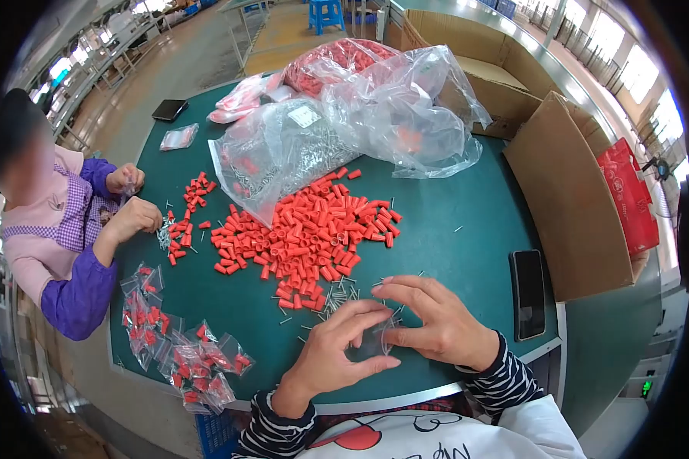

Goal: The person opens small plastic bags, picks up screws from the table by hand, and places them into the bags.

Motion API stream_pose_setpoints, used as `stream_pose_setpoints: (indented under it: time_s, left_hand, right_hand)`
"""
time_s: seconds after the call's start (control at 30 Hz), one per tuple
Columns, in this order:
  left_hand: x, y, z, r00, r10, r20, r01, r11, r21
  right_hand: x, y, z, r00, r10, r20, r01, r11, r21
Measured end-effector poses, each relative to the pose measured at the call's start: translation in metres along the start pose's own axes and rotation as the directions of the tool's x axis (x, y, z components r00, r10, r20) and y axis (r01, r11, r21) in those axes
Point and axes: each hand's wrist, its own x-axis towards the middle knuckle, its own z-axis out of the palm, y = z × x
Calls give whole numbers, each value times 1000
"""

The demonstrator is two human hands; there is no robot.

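A small clear plastic bag [386,336] is between my hands at the front of the green table. My right hand [440,325] pinches its right side, with thumb and fingers bent. Around its left side curves my left hand [333,348], fingertips and thumb at the film; the exact contact is partly hidden. Just beyond my fingers lie loose metal screws [337,297]. Behind them spreads a large heap of red plastic caps [306,229]. What the bag contains, if anything, I cannot make out.
A co-worker's hands [134,218] handle small parts at left. Filled small bags [199,363] lie front left. Large clear sacks [291,141] of screws and caps stand at the back. A phone [528,294] and cardboard box [570,206] are on the right.
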Motion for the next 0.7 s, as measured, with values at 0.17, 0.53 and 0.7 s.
stream_pose_setpoints:
  time_s: [0.17,0.53,0.7]
  left_hand:
    - [-2,2,-1,994,-35,102,43,997,-71]
    - [-14,8,-21,957,1,-290,-53,984,-170]
    - [-31,-9,-47,721,-1,-693,-237,939,-247]
  right_hand:
    - [-5,-5,-6,999,-33,40,34,999,-27]
    - [-8,-16,-1,990,136,-37,-135,990,30]
    - [1,-34,67,981,-152,124,152,988,9]
